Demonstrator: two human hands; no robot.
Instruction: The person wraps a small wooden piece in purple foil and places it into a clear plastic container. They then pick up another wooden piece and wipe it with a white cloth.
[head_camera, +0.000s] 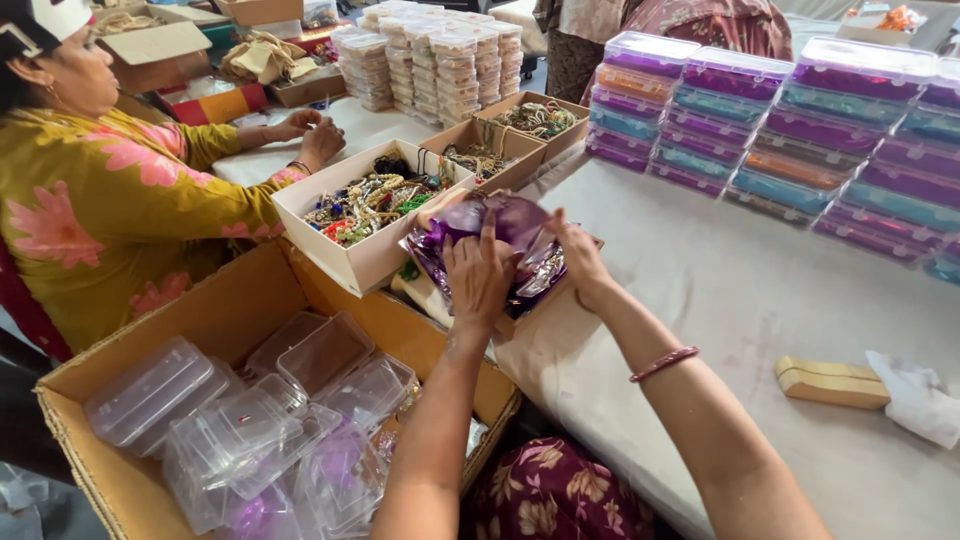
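Observation:
Both my hands hold a crinkled purple plastic bag (515, 228) at the table's near edge. My left hand (478, 272) grips its front with fingers spread over the plastic. My right hand (578, 255) grasps its right side; a pink bangle (664, 363) sits on that forearm. The bag rests just in front of an open cardboard box of mixed bead jewellery (372, 200).
A carton of clear plastic cases (250, 420) stands low at left. Two more jewellery boxes (510, 135) sit behind. Stacks of filled purple and teal cases (790, 130) line the right. A person in a yellow floral top (110, 200) sits at left. A tan block (830, 382) and white cloth (915, 400) lie right.

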